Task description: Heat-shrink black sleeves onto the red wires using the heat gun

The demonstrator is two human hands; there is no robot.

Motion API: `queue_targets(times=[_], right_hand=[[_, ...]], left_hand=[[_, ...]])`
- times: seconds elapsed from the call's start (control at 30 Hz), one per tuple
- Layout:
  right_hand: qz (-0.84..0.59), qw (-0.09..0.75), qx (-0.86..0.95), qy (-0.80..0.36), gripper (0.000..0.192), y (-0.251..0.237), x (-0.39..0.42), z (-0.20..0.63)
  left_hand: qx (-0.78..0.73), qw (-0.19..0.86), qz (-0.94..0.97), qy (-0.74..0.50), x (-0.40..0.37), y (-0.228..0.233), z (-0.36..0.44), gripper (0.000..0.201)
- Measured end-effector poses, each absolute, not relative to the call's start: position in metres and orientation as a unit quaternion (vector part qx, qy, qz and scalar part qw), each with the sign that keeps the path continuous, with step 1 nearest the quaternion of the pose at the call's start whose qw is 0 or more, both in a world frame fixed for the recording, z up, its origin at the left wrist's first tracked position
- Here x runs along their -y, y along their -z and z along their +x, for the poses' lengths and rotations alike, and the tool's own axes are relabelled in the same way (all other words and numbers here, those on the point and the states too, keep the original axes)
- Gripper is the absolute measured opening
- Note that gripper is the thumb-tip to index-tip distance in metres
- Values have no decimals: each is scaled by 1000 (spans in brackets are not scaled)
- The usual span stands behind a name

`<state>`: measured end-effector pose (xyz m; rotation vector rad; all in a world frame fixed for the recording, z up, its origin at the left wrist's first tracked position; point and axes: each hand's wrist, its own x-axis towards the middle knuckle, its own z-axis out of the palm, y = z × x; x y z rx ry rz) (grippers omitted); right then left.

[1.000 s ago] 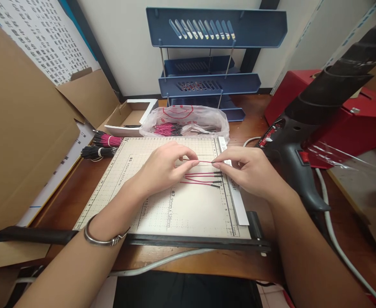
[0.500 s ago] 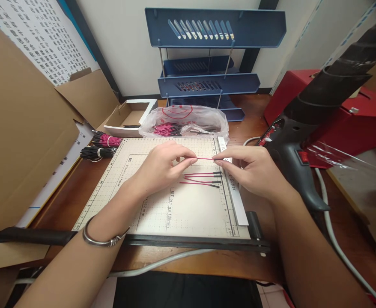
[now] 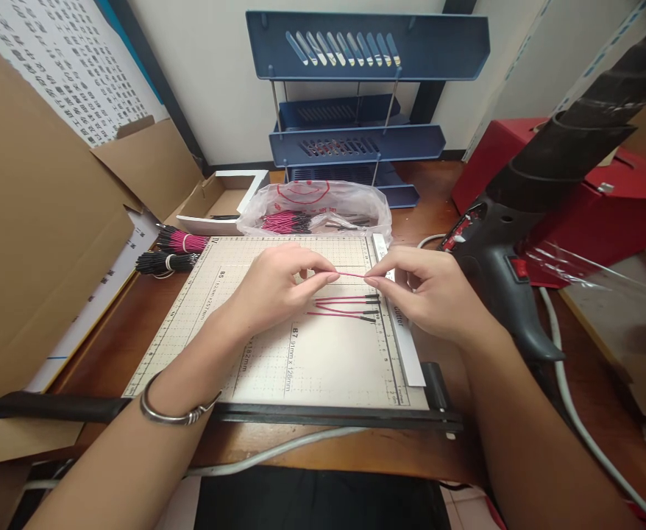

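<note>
A thin red wire (image 3: 352, 274) is stretched level between my two hands, above a paper cutter's gridded board (image 3: 334, 368). My left hand (image 3: 284, 280) pinches its left end between thumb and fingertips. On the other side, my right hand (image 3: 427, 287) pinches the wire near its right end; the tip there is hidden by the fingers. Just below, several red wires (image 3: 337, 312) with black sleeved ends lie side by side on the board, their sleeves toward the cutter's white strip (image 3: 403, 331). Part of them is covered by my left hand.
Behind the board sits a plastic bag (image 3: 356, 199) of red and black wires. Tied wire bundles (image 3: 165, 263) lie at left near an open cardboard box (image 3: 229, 193). A heat gun (image 3: 513, 250) stands right, before a red box (image 3: 626, 191). Blue tray shelves (image 3: 356, 143) rise behind.
My right thumb and fingers have shifted slightly left along the wire, covering its dark end. My left hand keeps its pinch almost unmoved.
</note>
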<state>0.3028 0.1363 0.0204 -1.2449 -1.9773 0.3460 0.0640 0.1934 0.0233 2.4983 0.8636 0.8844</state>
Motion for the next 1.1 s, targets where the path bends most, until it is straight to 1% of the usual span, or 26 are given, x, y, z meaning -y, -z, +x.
queue_targets(times=[0.3, 0.5, 0.83, 1.1], right_hand=[[-499, 369, 779, -93, 9, -12, -139, 303], [-491, 350, 793, -88, 11, -13, -140, 305], [-476, 342, 807, -70, 13, -17, -137, 308], [-480, 334, 809, -61, 11, -18, -138, 310]], left_hand=[[-313, 186, 881, -303, -194, -25, 61, 17], [-311, 179, 892, -274, -195, -24, 61, 18], [-338, 201, 885, -251, -194, -26, 61, 15], [-338, 204, 884, -250, -194, -26, 61, 14]])
